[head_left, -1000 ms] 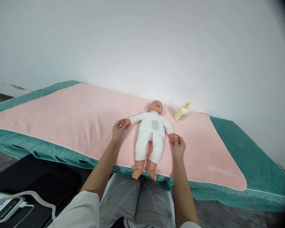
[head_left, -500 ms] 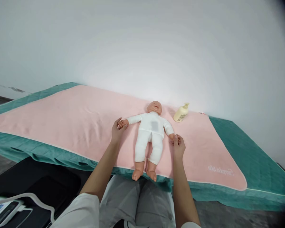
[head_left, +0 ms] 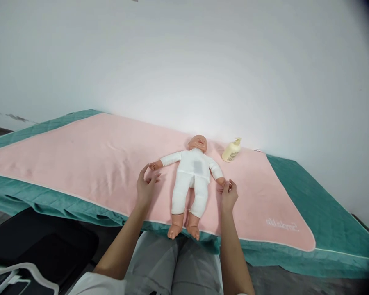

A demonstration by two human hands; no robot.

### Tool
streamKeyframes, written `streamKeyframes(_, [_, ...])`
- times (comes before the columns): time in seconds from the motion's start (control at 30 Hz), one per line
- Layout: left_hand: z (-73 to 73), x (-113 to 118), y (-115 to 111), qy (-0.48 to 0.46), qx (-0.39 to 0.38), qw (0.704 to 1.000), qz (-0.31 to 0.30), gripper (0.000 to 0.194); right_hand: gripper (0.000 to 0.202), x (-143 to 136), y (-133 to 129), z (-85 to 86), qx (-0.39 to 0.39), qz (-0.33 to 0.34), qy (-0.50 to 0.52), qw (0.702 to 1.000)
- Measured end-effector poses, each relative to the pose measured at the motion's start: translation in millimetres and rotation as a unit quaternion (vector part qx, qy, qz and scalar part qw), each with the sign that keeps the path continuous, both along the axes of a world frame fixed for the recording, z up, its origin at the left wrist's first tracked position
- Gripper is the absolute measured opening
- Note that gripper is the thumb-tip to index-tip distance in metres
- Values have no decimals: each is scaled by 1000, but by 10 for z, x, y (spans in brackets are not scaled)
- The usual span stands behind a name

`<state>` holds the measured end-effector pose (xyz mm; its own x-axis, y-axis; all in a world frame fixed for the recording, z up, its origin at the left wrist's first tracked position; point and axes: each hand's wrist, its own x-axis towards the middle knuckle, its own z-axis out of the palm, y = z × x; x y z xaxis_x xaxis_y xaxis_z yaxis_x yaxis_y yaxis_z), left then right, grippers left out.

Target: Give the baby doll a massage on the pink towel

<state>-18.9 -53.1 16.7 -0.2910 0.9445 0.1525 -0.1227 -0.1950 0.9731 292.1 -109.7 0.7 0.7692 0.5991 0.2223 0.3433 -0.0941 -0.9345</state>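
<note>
while the left hand (head_left: 146, 187) hangs loose beside the doll (head_left: 192, 166), the right hand (head_left: 229, 198) pinches its little hand (head_left: 220, 180); a lopsided tug could drag it askew.

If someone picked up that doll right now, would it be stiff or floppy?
The doll would probably flop at the limbs, since its white cloth covering looks soft. Its smooth, moulded-looking head and feet may hold their shape. Lying flat with arms spread, it seems unlikely to roll if pushed.
</note>
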Motion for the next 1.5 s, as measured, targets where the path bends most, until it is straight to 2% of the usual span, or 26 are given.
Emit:
streamKeyframes(0.13, [-95,-14,-531,13,15,999,43,44,66,11,-1,-1,-3,6,-1,1000])
streamKeyframes(0.3, [-416,-18,-1112,14,57,998,34,35,65,15,-6,4,-2,0,-12,1000])
streamKeyframes(0.4, [-674,-22,-1383,60,120,991,21,37,64,29,-3,-15,0,9,-7,1000])
streamKeyframes(0.5, [-903,-31,-1587,142,185,972,-34,48,63,49,7,-40,-2,6,-8,1000])
streamKeyframes(0.57, [-1008,-27,-1677,191,189,961,-59,61,62,57,13,-52,-2,4,-12,1000])
streamKeyframes(0.63, [-1067,0,-1725,231,155,957,-78,73,62,60,15,-57,0,5,-8,1000])
streamKeyframes(0.77, [-1065,123,-1710,283,57,952,-106,87,62,50,10,-45,5,9,-2,1000])
streamKeyframes(0.87, [-1001,222,-1649,299,22,949,-98,83,64,37,4,-29,11,11,8,1000])
streamKeyframes(0.97, [-931,280,-1586,295,22,951,-92,74,65,28,5,-24,18,16,12,1000])
streamKeyframes(1.1, [-859,295,-1525,279,64,954,-90,68,64,31,7,-38,21,17,21,999])
streamKeyframes(1.3, [-744,265,-1514,264,110,958,-31,58,66,71,21,-67,30,45,34,998])
streamKeyframes(1.4, [-666,246,-1526,240,84,967,-7,56,75,98,41,-97,47,46,23,998])
streamKeyframes(1.5, [-593,239,-1531,199,25,980,14,59,76,104,51,-121,84,56,26,995])
